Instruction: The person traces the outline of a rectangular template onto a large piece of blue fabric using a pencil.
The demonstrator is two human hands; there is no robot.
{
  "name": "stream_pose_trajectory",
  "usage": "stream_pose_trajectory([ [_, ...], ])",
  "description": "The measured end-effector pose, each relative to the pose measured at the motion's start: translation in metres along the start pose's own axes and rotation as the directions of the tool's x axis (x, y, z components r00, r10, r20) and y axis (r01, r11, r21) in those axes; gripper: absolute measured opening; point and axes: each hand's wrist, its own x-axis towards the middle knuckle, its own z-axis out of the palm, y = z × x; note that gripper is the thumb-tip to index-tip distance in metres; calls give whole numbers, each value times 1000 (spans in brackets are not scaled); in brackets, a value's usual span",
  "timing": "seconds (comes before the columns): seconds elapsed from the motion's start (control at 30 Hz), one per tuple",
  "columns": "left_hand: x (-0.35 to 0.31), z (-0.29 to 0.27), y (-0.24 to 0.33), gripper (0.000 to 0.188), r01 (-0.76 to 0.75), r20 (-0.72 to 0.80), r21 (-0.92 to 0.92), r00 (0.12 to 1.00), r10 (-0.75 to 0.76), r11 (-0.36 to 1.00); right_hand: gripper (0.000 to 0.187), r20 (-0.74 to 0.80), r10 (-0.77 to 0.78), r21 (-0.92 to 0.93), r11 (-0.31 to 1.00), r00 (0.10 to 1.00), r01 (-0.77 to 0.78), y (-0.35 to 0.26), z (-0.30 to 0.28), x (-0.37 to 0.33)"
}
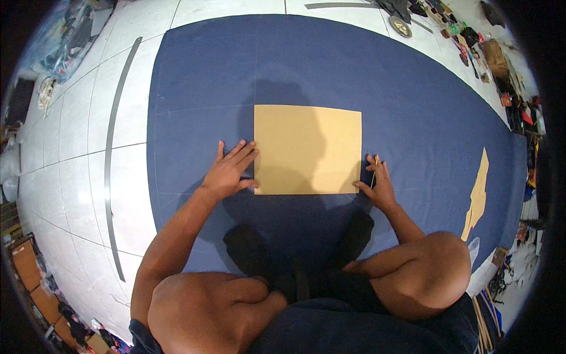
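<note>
As you sit with both bent knees (194,307) closest to the camera, your two dark-clad feet (247,248) rest on the blue cloth (413,118) between them. Just beyond the feet, your right hand (380,184) is partly curled, with a thin stick (375,168) held among its fingers; the thumb tip presses the card (306,150) near its lower right corner, while the other fingers stay off it, to the right. Your left hand (227,174) lies spread and flat, gripping nothing, its fingertips and thumb tip just touching the card's left edge. The card, a tan rectangle, lies flat on the cloth between your hands, with your shadow across much of it. Faint pale lines (203,108) cross the cloth, some meeting the card's edges. Well to the right, a jagged tan scrap (477,192) lies on the cloth. To your left, past the cloth's edge, a long grey strip (109,159) lies on the white tiled floor (71,171). Farther out, beyond the cloth's far edge, are a second strip (339,6) and a round object (400,26); clutter (501,65) lines the right side, and plastic bags (71,41) sit at far left.
</note>
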Motion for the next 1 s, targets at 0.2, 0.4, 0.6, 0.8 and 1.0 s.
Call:
stream_pose_trajectory([
  [0.2,3,-1,3,95,-3,2,32,1000,3,999,56,-10,-3,30,1000,1000,3,2,-1,-2],
  [0.4,5,3,3,94,-1,-8,3,1000,1,1000,54,-15,-11,52,999,1000,12,6,0,-3],
  [0.6,6,2,3,94,8,9,23,1000,-8,1000,58,-10,-11,23,1000,1000,11,9,0,-1],
  [0.8,7,-1,7,95,35,47,23,998,-36,999,58,-4,6,24,1000,1000,-6,3,-4,-1],
  [1.0,9,0,9,95,38,51,36,998,-40,999,55,-23,-28,31,999,999,28,10,-3,-3],
])
